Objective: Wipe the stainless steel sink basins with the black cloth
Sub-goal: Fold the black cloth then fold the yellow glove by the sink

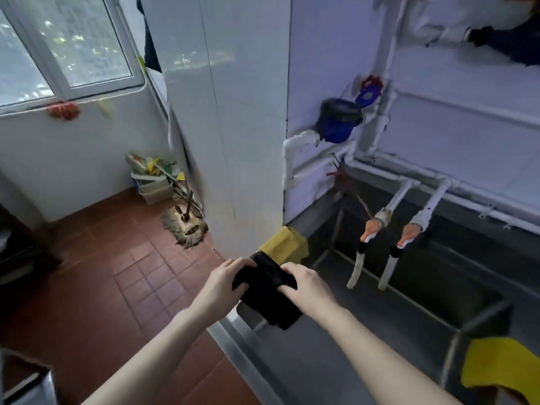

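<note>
Two hands on one black cloth [267, 293], folded into a thick pad.

- Left hand [225, 283]: fingers [241, 262] curled over the cloth's upper left edge, with the thumb pressed against its near side. Grasping.
- Right hand [306, 287]: fingers curled over the cloth's upper right edge, thumb tucked against the fabric below them. Also grasping.
- The cloth spans the gap between both hands. Its far end pokes out past the fingertips and its near end hangs below the palms.
- Cloth position: held over the near left corner of the stainless steel sink [257, 363], its lower corner just above the rim. Cannot tell whether it touches the metal.
- The basin interior lies to the right of the hands.

Surroundings:
- Two white wall taps with orange handles [390, 229] hang over the left basin.
- A yellow rag [496, 363] is draped on the basin divider at right.
- A yellow block [285, 244] sits at the sink's far left corner, just beyond the cloth.
- A frayed string mop [187, 226] rests on the red tiled floor [102, 273], against the white pillar.
</note>
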The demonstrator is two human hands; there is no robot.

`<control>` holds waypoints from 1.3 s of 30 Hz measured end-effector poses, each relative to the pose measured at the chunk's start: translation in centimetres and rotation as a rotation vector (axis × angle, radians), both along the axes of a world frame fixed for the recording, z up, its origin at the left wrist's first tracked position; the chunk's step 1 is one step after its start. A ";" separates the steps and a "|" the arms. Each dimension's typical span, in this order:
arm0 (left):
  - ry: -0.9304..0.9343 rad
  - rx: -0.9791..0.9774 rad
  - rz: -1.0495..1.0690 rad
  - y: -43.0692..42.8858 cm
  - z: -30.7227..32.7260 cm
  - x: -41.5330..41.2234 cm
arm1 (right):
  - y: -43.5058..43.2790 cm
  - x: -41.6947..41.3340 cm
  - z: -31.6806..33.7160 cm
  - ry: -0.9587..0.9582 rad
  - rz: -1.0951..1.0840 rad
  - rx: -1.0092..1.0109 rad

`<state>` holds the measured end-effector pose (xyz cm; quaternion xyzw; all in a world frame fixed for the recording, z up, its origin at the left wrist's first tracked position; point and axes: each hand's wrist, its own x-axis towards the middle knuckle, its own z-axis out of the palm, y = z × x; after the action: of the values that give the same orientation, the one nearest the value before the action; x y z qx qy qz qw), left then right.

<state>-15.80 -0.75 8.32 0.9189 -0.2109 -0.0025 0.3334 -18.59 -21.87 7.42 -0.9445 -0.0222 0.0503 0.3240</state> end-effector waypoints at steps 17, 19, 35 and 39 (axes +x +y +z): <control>0.295 0.053 -0.056 6.7 -9.0 11.9 | 9.6 8.9 -9.1 0.163 -0.273 -0.004; 0.330 0.070 -0.031 6.7 -10.0 12.4 | 10.3 9.5 -10.0 0.145 -0.291 -0.059; 0.016 0.341 -0.423 6.9 -12.7 12.0 | 13.3 4.3 -13.9 -0.040 -0.327 -0.074; 0.013 0.412 -0.416 6.5 -12.1 12.0 | 12.5 4.3 -11.7 0.076 -0.234 -0.038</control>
<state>-3.79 5.79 -3.82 0.9042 -0.3878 -0.1197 0.1334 -14.24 -9.41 -4.25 -0.9440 0.1014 0.0482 0.3102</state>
